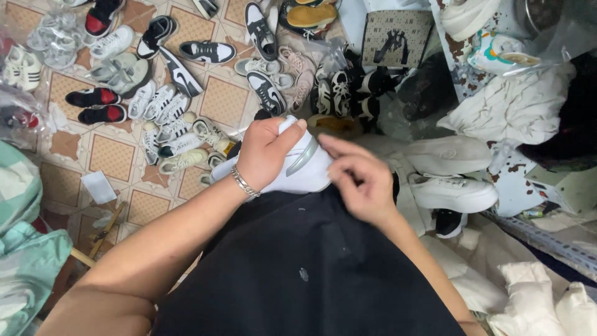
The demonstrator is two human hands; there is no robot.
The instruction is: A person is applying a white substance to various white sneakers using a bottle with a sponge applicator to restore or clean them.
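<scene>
Left hand (266,154) is wrapped around a white sneaker (303,169), fingers curled over its top, thumb pointing right along the upper. Firm closed grip. Silver chain bracelet (245,183) sits on that wrist. The sneaker has a grey curved stripe on its side and is held over the person's lap, against the black garment (298,267) covering it.

Right hand (360,180) is on the sneaker's right end, fingers bent, index finger laid across the top edge. It touches the shoe; cannot tell if it pinches anything, since the fingertips are partly hidden.

Around: patterned tile floor (112,155) covered with many loose sneakers, mostly white, black-and-white and a black-and-red pair (94,106). Another white sneaker (454,193) lies just right of the right hand, on crumpled white cloth (510,109). A cardboard box (397,38) stands at top centre.
</scene>
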